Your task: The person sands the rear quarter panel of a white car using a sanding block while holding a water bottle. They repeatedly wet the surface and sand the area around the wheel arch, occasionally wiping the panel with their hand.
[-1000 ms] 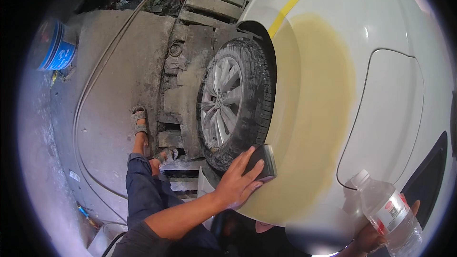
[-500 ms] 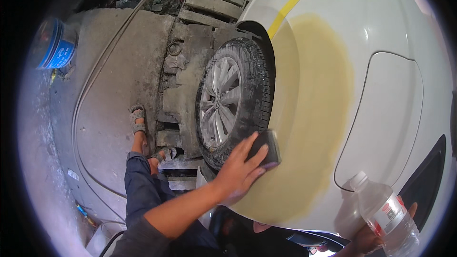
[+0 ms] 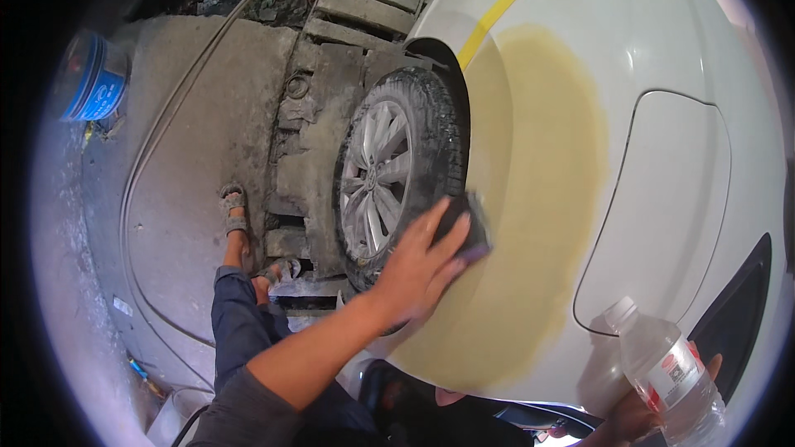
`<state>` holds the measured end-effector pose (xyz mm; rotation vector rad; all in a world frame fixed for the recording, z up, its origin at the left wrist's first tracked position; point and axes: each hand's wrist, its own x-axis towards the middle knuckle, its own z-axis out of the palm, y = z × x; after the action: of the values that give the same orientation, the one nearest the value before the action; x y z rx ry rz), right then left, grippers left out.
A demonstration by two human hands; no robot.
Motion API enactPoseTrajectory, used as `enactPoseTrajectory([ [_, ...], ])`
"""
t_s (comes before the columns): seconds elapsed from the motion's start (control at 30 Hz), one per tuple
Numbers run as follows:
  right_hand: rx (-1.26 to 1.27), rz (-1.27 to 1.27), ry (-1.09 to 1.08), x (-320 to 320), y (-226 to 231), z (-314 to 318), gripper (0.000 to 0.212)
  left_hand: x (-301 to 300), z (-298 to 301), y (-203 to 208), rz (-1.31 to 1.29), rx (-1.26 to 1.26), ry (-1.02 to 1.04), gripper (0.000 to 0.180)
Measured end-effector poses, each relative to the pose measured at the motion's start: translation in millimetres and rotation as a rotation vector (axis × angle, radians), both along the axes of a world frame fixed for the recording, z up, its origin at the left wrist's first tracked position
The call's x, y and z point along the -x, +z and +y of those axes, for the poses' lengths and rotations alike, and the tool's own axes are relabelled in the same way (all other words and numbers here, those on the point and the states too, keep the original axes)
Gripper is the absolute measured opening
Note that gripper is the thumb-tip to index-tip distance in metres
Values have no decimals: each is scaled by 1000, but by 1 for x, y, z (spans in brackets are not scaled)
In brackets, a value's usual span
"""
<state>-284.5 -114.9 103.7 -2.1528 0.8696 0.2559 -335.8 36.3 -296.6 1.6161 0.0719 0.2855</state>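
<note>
Far left of both hands, well apart: blue round plastic bucket (image 3: 93,83) standing on grey concrete floor (image 3: 178,165). Thin dark hose (image 3: 157,141) curving across that floor between bucket and wheel. Lower, near the left forearm: sandalled foot (image 3: 233,205) and leg in dark blue trousers (image 3: 240,331).

Just left of the left hand: black rubber tyre with silver spoked alloy wheel (image 3: 377,182), standing over slatted concrete drain covers (image 3: 364,0).

Left hand (image 3: 418,269) reaching up from the lower edge, palm down, fingers spread and pressed flat over a small dark rectangular sanding block (image 3: 474,232). Block lying under the fingertips, flat against the panel at the rear edge of the wheel arch, its upper right corner showing past the fingers. Grip: pressed down on the block rather than curled round it.

Directly right of that hand and under it: broad dull yellow-beige patch of filler or primer (image 3: 538,199) on the white car body panel (image 3: 662,58). Strip of yellow masking tape (image 3: 497,12) above the patch, well above the left hand. Outline of a fuel flap (image 3: 662,207) between the two hands.

Right hand (image 3: 638,418) at the lower right edge, well apart from the left, closed round the lower part of a clear plastic bottle with white cap and red-and-white label (image 3: 667,364), bottle tilted, cap toward the panel. Hand only partly in view.
</note>
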Motion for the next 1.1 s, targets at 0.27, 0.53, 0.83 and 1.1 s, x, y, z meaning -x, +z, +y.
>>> enactPoseTrajectory([
  [0.27,477,-574,490,29,-43,-47,79,-7,-2,3,-70,17,-39,58],
  [0.53,541,-654,582,26,-54,-48,79,-52,17,-3,-26,3,48,56],
  [0.83,657,-690,637,24,-55,-55,78,28,-17,8,-13,92,-42,60],
  [1.1,742,-726,714,22,-64,-52,77,-67,22,0,-6,38,30,57],
])
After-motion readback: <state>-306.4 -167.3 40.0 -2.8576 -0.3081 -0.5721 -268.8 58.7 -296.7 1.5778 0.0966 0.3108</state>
